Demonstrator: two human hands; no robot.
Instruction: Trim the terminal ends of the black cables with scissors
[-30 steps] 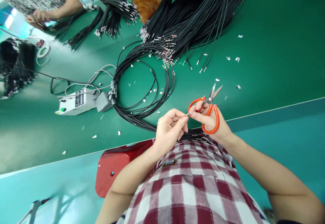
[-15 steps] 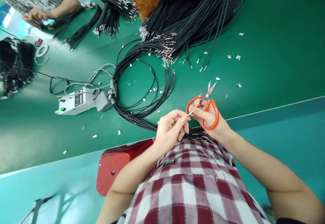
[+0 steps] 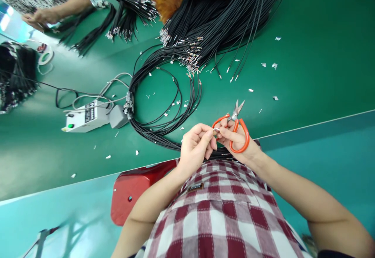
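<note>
Green worktop (image 3: pixel 307 74), filling the upper frame: scattered with pale metal offcuts (image 3: pixel 274 66), which reads as trimming well under way.

Large heap of black wires (image 3: pixel 228 20), top centre, with metal terminals at the near ends: apparently the stock not yet handled, and by far the bigger share.

Coiled wire bundle (image 3: pixel 164 98), centre, running down to the worktop edge beneath the hands; a grey-white control box (image 3: pixel 86 116) sits just left of it.

Red stool (image 3: pixel 133 189), lower centre-left, partly under the checked shirt.

Another person's hands (image 3: pixel 38 16), upper left, busy with a separate wire bundle.

Right hand (image 3: pixel 238 141), centre: fingers through the orange scissors (image 3: pixel 234 127), grip closed on the handles, fingertips also pinching the wire end (image 3: pixel 216 130).

Left hand (image 3: pixel 196 146), touching the right: grip pinched on the same wire end, held above the worktop's near edge.

Change against the earlier frames: scissor blades, then spread wide, now stand nearly shut and point more upright; both hands have drifted slightly leftward.
</note>
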